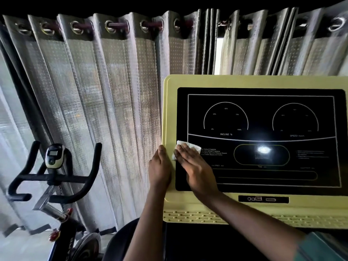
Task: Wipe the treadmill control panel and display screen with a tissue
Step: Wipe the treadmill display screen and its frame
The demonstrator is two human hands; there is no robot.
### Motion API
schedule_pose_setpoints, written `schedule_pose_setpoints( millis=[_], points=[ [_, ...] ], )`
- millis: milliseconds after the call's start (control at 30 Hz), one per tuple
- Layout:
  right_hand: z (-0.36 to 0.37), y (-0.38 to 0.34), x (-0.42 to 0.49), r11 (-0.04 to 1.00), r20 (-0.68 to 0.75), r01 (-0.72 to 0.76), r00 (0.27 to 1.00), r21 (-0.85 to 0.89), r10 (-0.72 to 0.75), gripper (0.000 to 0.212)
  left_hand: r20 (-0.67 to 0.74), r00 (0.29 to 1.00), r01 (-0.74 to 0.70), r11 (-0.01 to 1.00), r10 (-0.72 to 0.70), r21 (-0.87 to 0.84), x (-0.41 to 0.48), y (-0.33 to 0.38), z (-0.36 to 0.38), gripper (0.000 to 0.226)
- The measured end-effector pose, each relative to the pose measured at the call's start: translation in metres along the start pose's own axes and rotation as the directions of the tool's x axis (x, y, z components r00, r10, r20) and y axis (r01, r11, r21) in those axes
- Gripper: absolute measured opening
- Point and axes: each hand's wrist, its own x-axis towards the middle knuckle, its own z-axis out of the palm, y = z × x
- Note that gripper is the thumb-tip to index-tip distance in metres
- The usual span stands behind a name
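The treadmill control panel (263, 81) is a pale yellow frame filling the right half of the view. Its black display screen (263, 117) shows two dial arcs and small white text. A white tissue (185, 145) lies flat against the screen's left edge. My right hand (195, 166) presses on the tissue with fingers spread flat; most of the tissue is hidden under them. My left hand (160, 168) grips the left rim of the yellow frame, thumb on the front face.
An exercise bike (54, 178) with black handlebars and a small console stands at the lower left. Grey eyelet curtains (105, 91) hang behind everything. A strip of ports (263, 199) and a vented yellow ledge (197, 216) sit below the screen.
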Motion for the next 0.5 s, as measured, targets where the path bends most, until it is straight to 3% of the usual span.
schedule_pose_setpoints(
  millis=[133, 267, 400, 500],
  points=[
    [-0.002, 0.010, 0.056, 0.992, -0.036, -0.127, 0.991, -0.006, 0.127, 0.062, -0.014, 1.000, -0.023, 1.000, 0.022, -0.004, -0.002, 0.001, -0.002, 0.070],
    [0.005, 0.007, 0.069, 0.978, -0.095, -0.210, 0.973, 0.001, 0.209, 0.058, -0.006, 1.000, 0.004, 1.000, -0.004, 0.016, -0.003, 0.002, -0.003, 0.065],
    [0.018, -0.018, 0.002, 0.985, -0.083, -0.170, 0.982, -0.020, 0.168, 0.057, -0.011, 1.000, 0.015, 0.999, -0.015, 0.030, -0.003, 0.005, -0.002, 0.079],
    [0.016, -0.015, -0.010, 0.993, -0.047, -0.116, 0.992, -0.028, 0.114, 0.059, -0.016, 1.000, 0.002, 1.000, -0.002, 0.021, -0.004, 0.007, -0.003, 0.072]
  ],
)
